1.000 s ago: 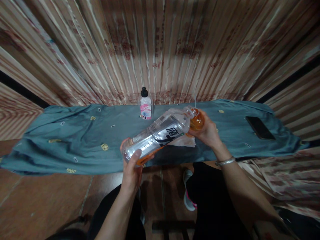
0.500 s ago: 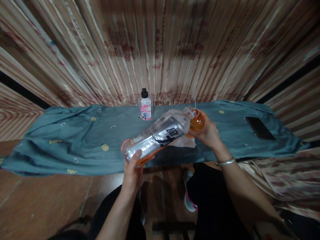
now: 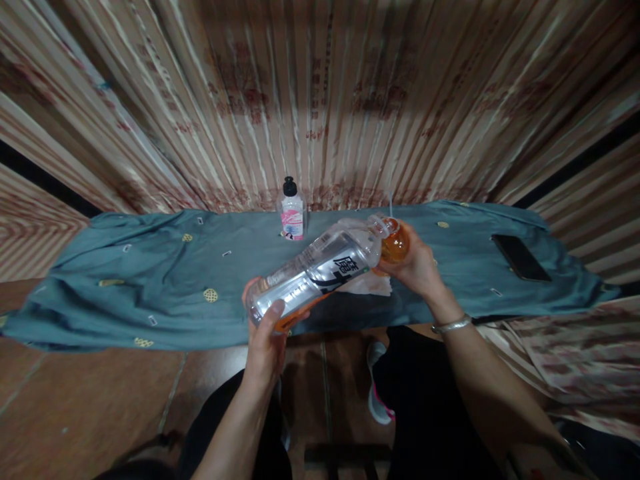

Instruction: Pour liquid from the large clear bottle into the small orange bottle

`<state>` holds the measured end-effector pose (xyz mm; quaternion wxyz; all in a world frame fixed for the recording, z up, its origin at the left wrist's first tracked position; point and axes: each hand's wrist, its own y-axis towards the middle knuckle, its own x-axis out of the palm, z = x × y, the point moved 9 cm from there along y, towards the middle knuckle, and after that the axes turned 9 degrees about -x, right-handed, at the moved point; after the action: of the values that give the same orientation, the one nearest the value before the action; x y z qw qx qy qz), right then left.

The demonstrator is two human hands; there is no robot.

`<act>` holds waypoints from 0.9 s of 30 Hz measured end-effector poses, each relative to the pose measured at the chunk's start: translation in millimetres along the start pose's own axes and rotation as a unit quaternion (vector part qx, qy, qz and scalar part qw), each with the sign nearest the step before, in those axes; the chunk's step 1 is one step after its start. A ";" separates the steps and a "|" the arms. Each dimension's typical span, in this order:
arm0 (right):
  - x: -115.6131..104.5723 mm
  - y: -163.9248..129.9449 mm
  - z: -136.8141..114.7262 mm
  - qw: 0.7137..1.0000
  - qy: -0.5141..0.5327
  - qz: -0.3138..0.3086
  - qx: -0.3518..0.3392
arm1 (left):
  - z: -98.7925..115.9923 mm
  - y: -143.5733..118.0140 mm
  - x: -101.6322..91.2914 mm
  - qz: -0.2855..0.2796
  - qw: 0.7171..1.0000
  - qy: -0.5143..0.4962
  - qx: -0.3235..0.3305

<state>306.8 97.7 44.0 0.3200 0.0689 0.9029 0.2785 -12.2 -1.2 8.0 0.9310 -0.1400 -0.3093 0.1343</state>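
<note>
My left hand [image 3: 267, 343] is closed round the base of a large clear plastic bottle [image 3: 320, 267] with a silver and orange label and black lettering. The bottle lies tilted, its neck up and to the right. My right hand [image 3: 416, 263] grips a rounded orange container [image 3: 395, 241], partly hidden behind the bottle's neck. The bottle's open mouth is right at the container's top; whether they touch I cannot tell. A thin pale stick-like piece [image 3: 391, 203] rises behind the container. White tissue-like material [image 3: 367, 285] lies beneath the bottle.
A clear bottle with a black cap and pink label [image 3: 292, 217] stands at the back of the green cloth-covered table [image 3: 165, 267]. A black phone [image 3: 521, 257] lies on the right. Pleated curtains [image 3: 320, 100] hang close behind and at both sides.
Almost nothing differs. Both hands, the tilted bottle and the orange container keep practically the same places.
</note>
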 end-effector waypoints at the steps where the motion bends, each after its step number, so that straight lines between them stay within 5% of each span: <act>1: -0.2 0.0 -0.2 1.000 -0.001 0.000 0.000 | 0.0 0.2 0.2 -0.001 1.000 0.001 0.000; 27: -2.3 1.4 -4.4 1.000 -0.006 0.014 0.001 | 0.4 2.4 0.4 -0.008 1.000 0.009 0.007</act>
<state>305.9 96.1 48.9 0.3217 0.0830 0.9001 0.2818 -12.6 1.2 7.7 0.9358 -0.1320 -0.3009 0.1279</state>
